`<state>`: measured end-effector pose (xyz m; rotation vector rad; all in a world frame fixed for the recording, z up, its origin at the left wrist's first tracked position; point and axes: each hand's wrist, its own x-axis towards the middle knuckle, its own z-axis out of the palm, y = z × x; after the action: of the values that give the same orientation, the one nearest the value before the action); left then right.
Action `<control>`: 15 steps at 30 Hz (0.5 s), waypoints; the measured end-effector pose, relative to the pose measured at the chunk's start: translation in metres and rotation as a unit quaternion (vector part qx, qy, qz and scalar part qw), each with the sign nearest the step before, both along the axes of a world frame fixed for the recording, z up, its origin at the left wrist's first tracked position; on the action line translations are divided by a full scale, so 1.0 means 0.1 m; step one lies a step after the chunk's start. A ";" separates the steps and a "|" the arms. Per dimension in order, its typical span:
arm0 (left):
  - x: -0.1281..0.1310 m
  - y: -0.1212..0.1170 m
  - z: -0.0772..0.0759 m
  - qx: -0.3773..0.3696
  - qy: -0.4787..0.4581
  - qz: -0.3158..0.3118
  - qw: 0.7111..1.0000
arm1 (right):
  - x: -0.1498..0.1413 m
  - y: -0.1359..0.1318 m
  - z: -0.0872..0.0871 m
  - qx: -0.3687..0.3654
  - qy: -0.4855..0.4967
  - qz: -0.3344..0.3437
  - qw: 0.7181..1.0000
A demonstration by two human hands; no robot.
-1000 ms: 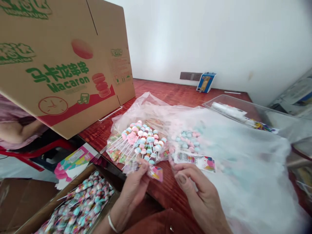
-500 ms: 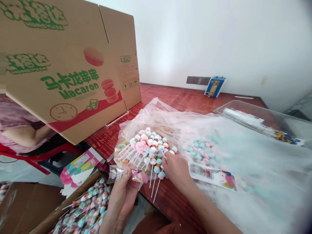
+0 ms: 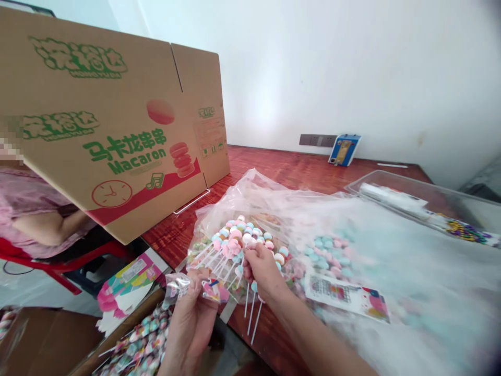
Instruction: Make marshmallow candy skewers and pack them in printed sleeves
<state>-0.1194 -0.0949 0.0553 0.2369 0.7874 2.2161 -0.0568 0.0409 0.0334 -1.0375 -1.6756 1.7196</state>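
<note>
My left hand (image 3: pixel 193 313) pinches a small clear plastic bag (image 3: pixel 213 290) with colourful print, close to the table edge. My right hand (image 3: pixel 264 269) is closed at the pile of marshmallow skewers (image 3: pixel 230 240), its fingertips on one skewer just below a pale marshmallow. My fingers hide part of it. Pink, white and blue marshmallows are threaded on the white sticks, which point toward me. The pile lies on a large clear plastic bag (image 3: pixel 256 180). Several more sticks (image 3: pixel 250 313) stick out under my right wrist.
A big cardboard carton (image 3: pixel 136 136) stands at the left. Below the table edge, an open box (image 3: pixel 133 334) holds wrapped skewers. A large bag of marshmallows (image 3: pixel 391 250) covers the right side. Behind are a clear tray (image 3: pixel 376 177) and a blue device (image 3: pixel 344 150). A person (image 3: pixel 35 224) sits at left.
My right hand has moved left and slightly up across the pile, from the right-hand skewers to its middle. My left hand still holds the small bag, now a little lower. The view has tilted up.
</note>
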 end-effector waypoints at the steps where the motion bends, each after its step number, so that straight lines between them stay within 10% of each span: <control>1: 0.01 0.01 0.00 -0.001 -0.002 0.001 1.000 | 0.02 -0.01 -0.03 -0.020 0.022 -0.007 1.000; 9: 0.12 0.29 0.10 -0.001 -0.054 0.004 0.999 | 0.70 -0.08 0.11 -0.059 0.102 0.012 0.993; 15: 0.24 0.55 0.08 -0.029 -0.119 0.003 0.992 | 1.82 -0.03 0.31 0.253 -0.017 0.036 0.967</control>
<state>-0.0950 -0.0394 0.0633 -0.0581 0.7211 2.1733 0.1251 0.0380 0.0644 -0.7719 -2.0472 1.2124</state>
